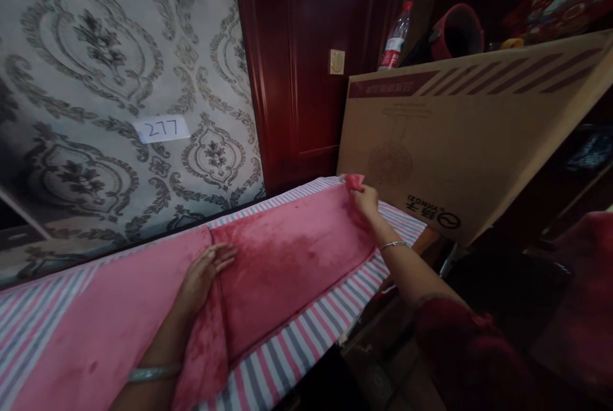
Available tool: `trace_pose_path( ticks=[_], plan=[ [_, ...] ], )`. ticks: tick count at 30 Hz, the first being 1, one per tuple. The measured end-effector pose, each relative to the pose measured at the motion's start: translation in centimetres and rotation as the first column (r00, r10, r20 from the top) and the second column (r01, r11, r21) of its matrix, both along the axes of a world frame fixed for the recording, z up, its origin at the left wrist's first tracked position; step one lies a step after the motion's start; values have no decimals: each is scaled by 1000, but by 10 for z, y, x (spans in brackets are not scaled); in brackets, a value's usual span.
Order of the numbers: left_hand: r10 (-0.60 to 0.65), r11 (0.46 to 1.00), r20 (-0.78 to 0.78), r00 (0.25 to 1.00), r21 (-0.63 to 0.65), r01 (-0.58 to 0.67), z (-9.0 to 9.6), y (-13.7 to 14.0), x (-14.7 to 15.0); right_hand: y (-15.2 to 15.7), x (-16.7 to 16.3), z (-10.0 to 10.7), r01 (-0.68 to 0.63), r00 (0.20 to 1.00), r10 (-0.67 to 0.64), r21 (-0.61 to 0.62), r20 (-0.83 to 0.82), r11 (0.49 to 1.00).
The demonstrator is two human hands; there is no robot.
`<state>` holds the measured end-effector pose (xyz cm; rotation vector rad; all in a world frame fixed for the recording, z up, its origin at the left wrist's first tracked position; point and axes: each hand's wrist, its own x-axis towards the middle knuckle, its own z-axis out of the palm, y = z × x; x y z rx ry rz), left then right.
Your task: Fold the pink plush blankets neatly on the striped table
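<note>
A long piece of pink plush cloth (292, 251) lies spread on a striped sheet (282, 360), with darker rubbed patches on its pile. My left hand (204, 274) rests on it near a folded-over part, fingers stretched out and holding nothing. At the cloth's far right end, my right hand (366, 200) pinches a corner that is lifted slightly off the sheet. From here I cannot tell what kind of item the pink cloth is.
A large cardboard box (454, 136) stands just beyond the right end of the table, with a plastic bottle (396, 37) on top. Behind the table are a dark red door (306, 79) and a patterned wall bearing a paper label (161, 129) marked 277.
</note>
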<state>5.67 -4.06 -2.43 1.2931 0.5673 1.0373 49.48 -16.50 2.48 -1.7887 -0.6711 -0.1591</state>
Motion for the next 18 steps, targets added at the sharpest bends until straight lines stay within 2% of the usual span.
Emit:
trace_pose_path(
  ticks=[3, 6, 7, 9, 10, 12, 15, 18],
  plan=[
    [6, 996, 104, 995, -94, 4, -2, 5, -1, 16, -58, 4, -206, 968, 213, -61, 133, 977],
    [28, 989, 125, 992, -149, -9, -5, 9, -1, 7, -123, -17, -388, 882, 405, -115, 241, 914],
    [33, 988, 129, 991, -157, -12, -6, 10, -1, 0, -142, -29, -457, 833, 477, -138, 281, 879],
    [39, 986, 129, 991, -164, -18, -9, 10, 0, -15, -172, -55, -615, 641, 644, -222, 418, 757],
    [41, 986, 123, 991, -168, -20, -10, 10, 0, -22, -183, -67, -656, 573, 689, -255, 444, 710],
    [52, 984, 110, 993, -173, -32, -11, 9, 1, -33, -195, -87, -695, 490, 731, -294, 475, 656],
    [76, 978, 78, 994, -198, -59, -10, 8, 4, -39, -196, -97, -722, 483, 736, -260, 475, 642],
    [50, 948, -55, 997, -312, -65, -3, 12, 11, -38, -187, -85, -743, 546, 724, -156, 423, 651]
  ],
)
